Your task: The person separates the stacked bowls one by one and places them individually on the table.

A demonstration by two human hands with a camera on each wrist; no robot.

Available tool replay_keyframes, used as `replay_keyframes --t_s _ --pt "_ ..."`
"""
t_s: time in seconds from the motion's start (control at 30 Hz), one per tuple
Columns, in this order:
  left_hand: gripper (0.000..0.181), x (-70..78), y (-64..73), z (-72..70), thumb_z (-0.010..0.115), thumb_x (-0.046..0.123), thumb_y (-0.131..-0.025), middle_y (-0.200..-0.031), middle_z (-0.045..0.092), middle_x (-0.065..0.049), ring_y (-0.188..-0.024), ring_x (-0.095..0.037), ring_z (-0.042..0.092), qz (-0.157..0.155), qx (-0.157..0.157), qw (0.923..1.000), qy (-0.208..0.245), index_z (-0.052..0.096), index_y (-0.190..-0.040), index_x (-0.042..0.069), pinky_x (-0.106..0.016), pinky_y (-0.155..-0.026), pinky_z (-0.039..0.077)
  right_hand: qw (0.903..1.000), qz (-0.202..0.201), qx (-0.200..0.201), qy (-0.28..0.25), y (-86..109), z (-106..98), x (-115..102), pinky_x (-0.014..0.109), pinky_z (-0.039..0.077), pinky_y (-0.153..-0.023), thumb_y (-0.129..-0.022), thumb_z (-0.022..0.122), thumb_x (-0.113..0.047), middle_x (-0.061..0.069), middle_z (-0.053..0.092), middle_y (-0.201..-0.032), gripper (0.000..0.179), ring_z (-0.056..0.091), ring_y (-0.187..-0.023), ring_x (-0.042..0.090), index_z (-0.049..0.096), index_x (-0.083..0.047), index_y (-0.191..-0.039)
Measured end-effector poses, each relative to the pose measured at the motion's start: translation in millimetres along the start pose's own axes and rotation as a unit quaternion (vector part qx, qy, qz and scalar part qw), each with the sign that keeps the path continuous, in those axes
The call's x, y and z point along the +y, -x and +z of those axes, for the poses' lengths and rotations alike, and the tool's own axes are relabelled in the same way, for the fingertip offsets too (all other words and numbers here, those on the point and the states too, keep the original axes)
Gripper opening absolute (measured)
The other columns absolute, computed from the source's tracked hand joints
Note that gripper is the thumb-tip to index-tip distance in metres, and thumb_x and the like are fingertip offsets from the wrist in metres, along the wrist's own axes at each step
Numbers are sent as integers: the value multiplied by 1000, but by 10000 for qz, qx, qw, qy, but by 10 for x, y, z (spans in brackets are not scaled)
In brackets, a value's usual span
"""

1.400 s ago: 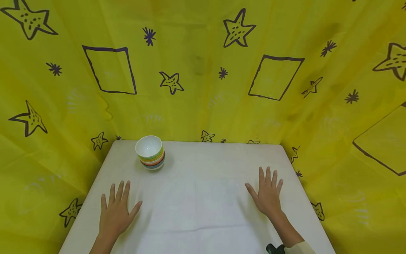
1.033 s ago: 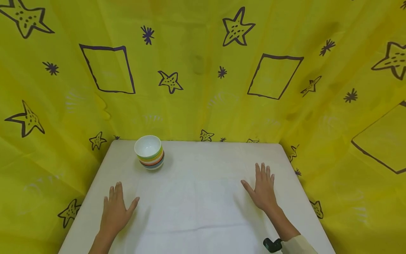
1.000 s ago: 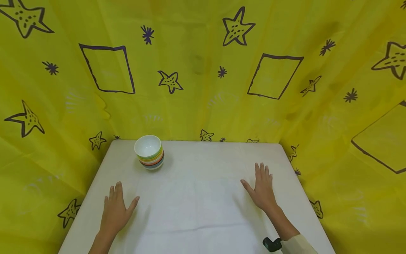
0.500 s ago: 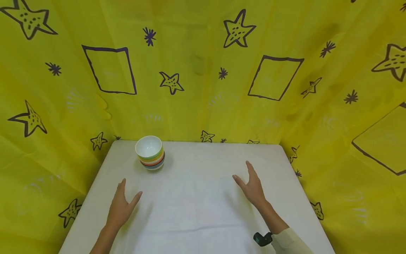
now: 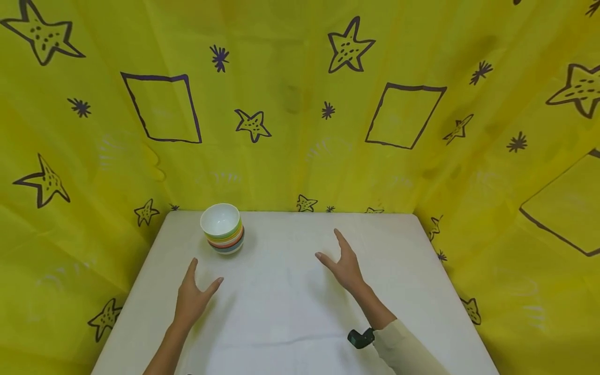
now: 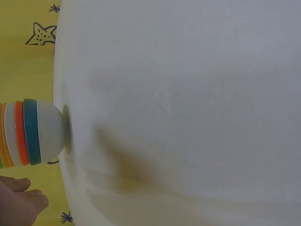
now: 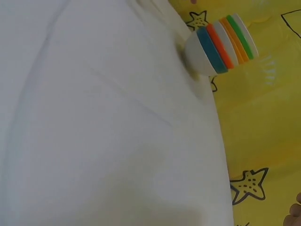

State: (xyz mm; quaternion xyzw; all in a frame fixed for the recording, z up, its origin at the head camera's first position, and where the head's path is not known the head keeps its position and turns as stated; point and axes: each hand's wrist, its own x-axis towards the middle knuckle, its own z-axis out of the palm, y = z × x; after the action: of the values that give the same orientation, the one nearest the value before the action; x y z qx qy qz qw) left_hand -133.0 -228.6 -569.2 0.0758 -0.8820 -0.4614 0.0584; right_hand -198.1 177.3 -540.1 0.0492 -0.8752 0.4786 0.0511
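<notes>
A nested stack of bowls (image 5: 224, 229) stands at the back left of the white table. Its rims are banded green, yellow, orange and blue, and the top bowl is white inside. My left hand (image 5: 191, 302) is above the table in front of the stack, thumb spread from straight fingers, holding nothing. My right hand (image 5: 346, 265) hovers right of the middle, thumb and fingers also apart with nothing between them. In the left wrist view the left fingertips (image 6: 28, 197) show close to the stack (image 6: 33, 133). The right wrist view has the stack (image 7: 220, 46) at the top right.
A white cloth with creases covers the table (image 5: 281, 323). Yellow curtain (image 5: 290, 156) printed with dark stars and squares encloses its back and both sides. A black wrist camera (image 5: 361, 338) sits by the right sleeve (image 5: 398, 344).
Both hands have turned from palms down to thumbs up. The right hand has moved left toward the middle; the left hand has moved right and slightly forward, nearer the bowls. The stack has stayed put.
</notes>
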Motion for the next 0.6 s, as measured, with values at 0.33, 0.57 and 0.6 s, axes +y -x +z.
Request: replay_keyframes --t_s 0.33,0.57,0.6 --pt "104 46 -295 12 84 25 -92 -167 23 -33 -153 -52 22 4 399 9991 105 17 -163 -8 -62 -124 23 9996 -83 -225 -177 -263 230 -269 64 26 -123 -93 80 -44 15 31 -170 96 27 -156 39 28 -9 -166" --pt "107 45 -472 109 88 23 -87 -167 23 -33 -154 -50 21 79 467 9980 419 18 -163 -8 -61 -125 22 9978 -241 -554 -269 -409 459 -460 63 27 -123 -91 80 -48 15 30 -170 99 26 -156 39 28 -9 -166" --pt "108 43 -494 125 88 23 -87 -167 23 -33 -154 -50 21 87 452 9979 465 18 -163 -8 -61 -125 22 9975 -272 -595 -285 -433 497 -493 63 27 -123 -91 80 -48 15 30 -170 99 26 -156 39 28 -9 -166"
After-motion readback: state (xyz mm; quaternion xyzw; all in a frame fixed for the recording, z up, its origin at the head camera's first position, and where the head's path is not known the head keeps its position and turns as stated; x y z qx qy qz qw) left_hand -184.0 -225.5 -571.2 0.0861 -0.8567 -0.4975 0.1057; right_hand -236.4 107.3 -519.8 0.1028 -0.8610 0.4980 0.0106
